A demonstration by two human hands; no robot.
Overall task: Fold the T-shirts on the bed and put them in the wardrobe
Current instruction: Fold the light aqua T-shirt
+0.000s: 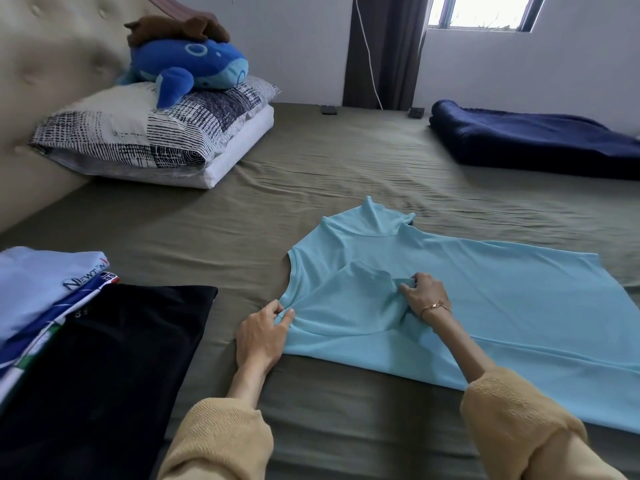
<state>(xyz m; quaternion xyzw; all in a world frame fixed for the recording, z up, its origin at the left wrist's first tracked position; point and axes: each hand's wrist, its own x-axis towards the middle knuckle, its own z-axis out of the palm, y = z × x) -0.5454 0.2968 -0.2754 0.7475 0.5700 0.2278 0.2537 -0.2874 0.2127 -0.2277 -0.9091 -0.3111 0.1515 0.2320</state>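
1. The light blue T-shirt [467,306] is lying flat on the bed [311,168], collar end left, hem running off right; its long axis is lying crosswise to the person.
2. The left hand [265,336] is pinching the near shoulder corner; the right hand [424,294] is gripping the folded-in sleeve.
3. Both hands are sitting at the collar end; the hem is lying nearer the right hand.

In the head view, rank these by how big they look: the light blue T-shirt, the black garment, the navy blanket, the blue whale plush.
1. light blue T-shirt
2. black garment, partly out of frame
3. navy blanket
4. blue whale plush

The blanket and plush lie farther from the camera, so they may look smaller than they are.
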